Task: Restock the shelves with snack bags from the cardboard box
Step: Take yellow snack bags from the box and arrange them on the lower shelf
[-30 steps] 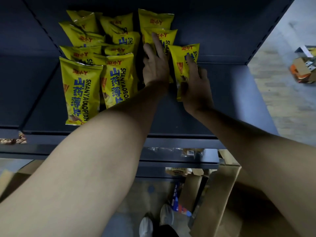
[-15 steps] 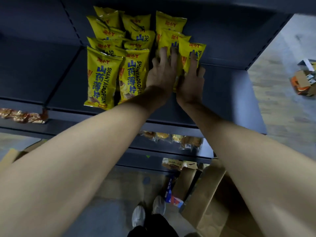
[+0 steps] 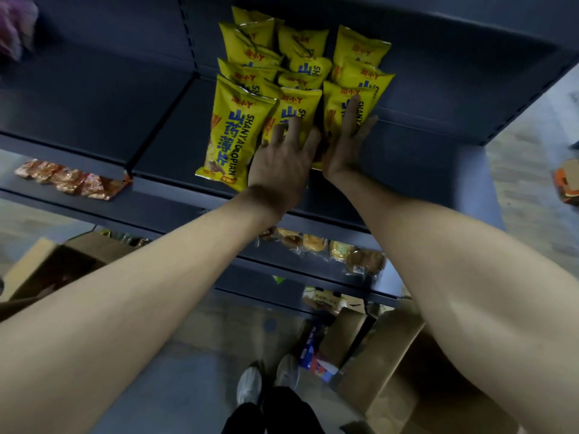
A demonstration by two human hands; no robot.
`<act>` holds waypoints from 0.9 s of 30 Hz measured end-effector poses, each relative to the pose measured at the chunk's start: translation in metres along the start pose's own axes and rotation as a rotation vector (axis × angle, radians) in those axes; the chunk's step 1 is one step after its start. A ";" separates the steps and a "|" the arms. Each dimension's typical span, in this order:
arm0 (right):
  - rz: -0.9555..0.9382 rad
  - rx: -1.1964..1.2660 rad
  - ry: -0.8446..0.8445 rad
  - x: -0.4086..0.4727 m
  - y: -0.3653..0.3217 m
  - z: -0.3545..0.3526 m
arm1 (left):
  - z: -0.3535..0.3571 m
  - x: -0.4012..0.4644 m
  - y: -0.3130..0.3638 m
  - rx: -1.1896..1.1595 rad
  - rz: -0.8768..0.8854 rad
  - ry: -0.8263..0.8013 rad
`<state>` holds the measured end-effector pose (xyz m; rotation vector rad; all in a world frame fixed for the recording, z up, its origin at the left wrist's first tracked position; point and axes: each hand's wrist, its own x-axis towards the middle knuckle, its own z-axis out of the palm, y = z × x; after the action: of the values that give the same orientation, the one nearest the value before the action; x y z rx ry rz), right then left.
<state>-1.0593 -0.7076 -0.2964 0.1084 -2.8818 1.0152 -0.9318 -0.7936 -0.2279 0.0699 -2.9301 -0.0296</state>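
Note:
Several yellow snack bags [image 3: 233,133] with blue lettering lie in three rows on a dark blue shelf [image 3: 419,170]. My left hand [image 3: 283,164] lies flat with spread fingers on the front bag of the middle row [image 3: 297,109]. My right hand [image 3: 346,142] presses with straight fingers on the front bag of the right row [image 3: 338,104]. The two hands are side by side, nearly touching. An open cardboard box [image 3: 398,371] stands on the floor at the lower right, its inside hidden by my right arm.
Lower shelves hold orange packets [image 3: 72,180] at left and clear-wrapped pastries [image 3: 329,249] under my arms. Another cardboard box [image 3: 47,267] stands at lower left. Packages [image 3: 316,355] lie on the floor near my shoes [image 3: 266,377]. Boxes [image 3: 567,183] sit at far right.
The right-row front bag has been pushed back into line with the others. My left hand has slid from the right row onto the middle-row bag. The camera has shifted, showing more to the left.

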 end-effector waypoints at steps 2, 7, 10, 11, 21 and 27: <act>0.072 0.052 -0.016 0.000 -0.007 -0.006 | 0.007 -0.007 -0.002 0.003 -0.020 -0.078; 0.098 0.061 0.058 0.006 -0.007 -0.001 | 0.026 -0.014 -0.010 0.014 -0.031 -0.099; 0.037 0.082 0.103 0.008 -0.002 0.003 | 0.031 -0.014 -0.009 0.039 -0.023 -0.071; 0.030 0.090 0.110 0.008 -0.002 0.002 | 0.032 -0.013 -0.009 0.041 -0.027 -0.057; -0.045 0.077 0.017 -0.018 0.008 -0.035 | 0.029 -0.022 -0.007 -0.006 -0.018 -0.097; -0.137 -0.023 -0.001 -0.057 0.017 -0.061 | 0.019 -0.043 -0.012 0.039 0.044 -0.082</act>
<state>-1.0007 -0.6537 -0.2659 0.3006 -2.8404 0.9578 -0.8928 -0.8035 -0.2559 0.0102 -3.0134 0.0322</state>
